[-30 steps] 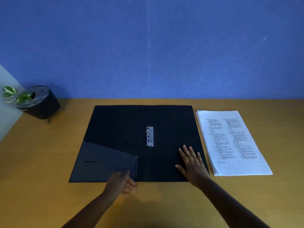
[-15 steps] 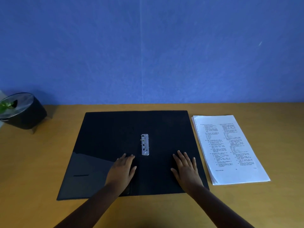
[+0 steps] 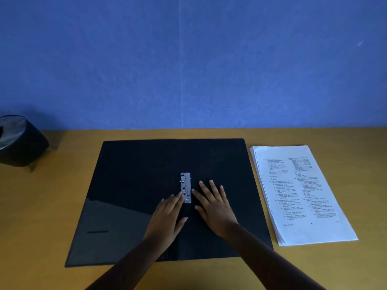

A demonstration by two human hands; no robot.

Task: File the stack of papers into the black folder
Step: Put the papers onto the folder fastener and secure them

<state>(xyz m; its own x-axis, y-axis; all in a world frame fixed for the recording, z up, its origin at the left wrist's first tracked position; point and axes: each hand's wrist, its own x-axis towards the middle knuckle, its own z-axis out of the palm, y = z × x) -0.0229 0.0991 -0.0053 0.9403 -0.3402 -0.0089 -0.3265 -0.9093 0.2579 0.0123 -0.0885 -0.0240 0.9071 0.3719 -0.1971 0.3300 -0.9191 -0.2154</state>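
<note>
The black folder lies open and flat on the wooden desk, with a silver metal clip on its spine. A glossy pocket flap covers its lower left corner. My left hand rests flat on the folder, its fingertips touching the lower end of the clip. Just right of the clip, my right hand lies flat with fingers spread. The stack of printed white papers sits on the desk to the right of the folder, untouched.
A round black pot stands at the back left of the desk. A blue wall rises behind the desk. Bare wood shows left of the folder and along the front edge.
Both hands have slid inward and forward across the folder toward the metal clip. My left hand left the folder's front edge. The view has shifted slightly right, cutting off the pot.
</note>
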